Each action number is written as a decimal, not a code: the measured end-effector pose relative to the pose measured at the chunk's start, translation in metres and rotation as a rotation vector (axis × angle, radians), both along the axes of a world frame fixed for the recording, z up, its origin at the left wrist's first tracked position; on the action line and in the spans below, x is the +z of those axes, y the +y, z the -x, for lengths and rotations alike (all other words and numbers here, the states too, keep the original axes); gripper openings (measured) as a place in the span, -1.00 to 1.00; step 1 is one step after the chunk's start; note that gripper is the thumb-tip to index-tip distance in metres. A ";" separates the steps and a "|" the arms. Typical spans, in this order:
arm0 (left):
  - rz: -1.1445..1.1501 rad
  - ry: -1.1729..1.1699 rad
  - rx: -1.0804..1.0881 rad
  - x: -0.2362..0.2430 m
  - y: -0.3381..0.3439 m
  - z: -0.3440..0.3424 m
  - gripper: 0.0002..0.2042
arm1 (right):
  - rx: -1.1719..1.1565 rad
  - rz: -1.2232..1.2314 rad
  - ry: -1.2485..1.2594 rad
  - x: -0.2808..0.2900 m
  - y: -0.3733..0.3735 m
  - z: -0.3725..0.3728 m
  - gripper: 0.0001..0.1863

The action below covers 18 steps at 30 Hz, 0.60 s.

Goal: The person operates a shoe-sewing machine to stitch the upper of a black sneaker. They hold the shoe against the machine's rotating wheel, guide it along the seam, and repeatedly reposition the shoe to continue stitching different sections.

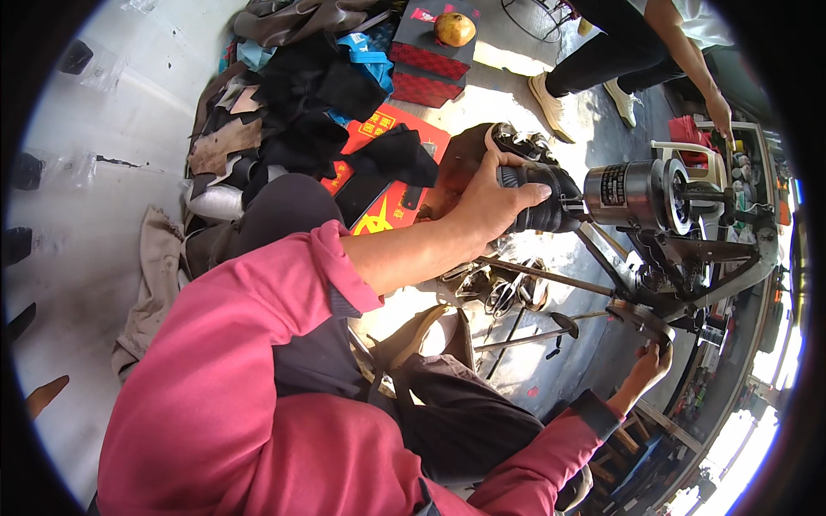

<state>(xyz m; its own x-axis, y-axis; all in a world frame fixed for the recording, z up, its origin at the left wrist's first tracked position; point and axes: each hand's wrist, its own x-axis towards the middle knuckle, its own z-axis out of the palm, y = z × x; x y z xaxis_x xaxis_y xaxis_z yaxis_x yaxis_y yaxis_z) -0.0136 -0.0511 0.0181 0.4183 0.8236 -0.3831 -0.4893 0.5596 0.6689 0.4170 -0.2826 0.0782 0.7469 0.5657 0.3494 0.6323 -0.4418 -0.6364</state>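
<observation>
My left hand (497, 199) grips a black shoe (535, 182) from above, thumb across it and fingers curled behind. The shoe sits against the head of a metal hand-cranked shoe-sewing machine (613, 191), under a shiny cylinder. Where the needle meets the shoe is too small to tell. Lower right, my right hand (647, 370) has its fingers closed on the rim of the machine's round hand wheel (644, 322). Long thin rods run from the machine leftward below the shoe.
Dark leather scraps (301, 103) lie heaped at upper left, beside a red printed sheet (426, 129). Stacked boxes (434, 52) carry a round yellowish fruit (454, 29). Another person (637, 52) stands at upper right, one hand near the machine. A cluttered shelf (714, 387) lines the right.
</observation>
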 end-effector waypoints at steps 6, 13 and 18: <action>0.000 -0.016 0.003 0.005 0.001 0.002 -0.37 | -0.143 0.279 0.311 -0.077 0.009 -0.004 -0.85; -0.016 -0.009 -0.002 -0.001 0.001 0.001 -0.37 | 0.195 0.178 0.252 -0.012 0.011 0.038 -0.76; -0.070 -0.022 0.021 -0.002 0.000 -0.001 -0.37 | -0.123 0.070 0.021 -0.029 -0.004 -0.034 -0.81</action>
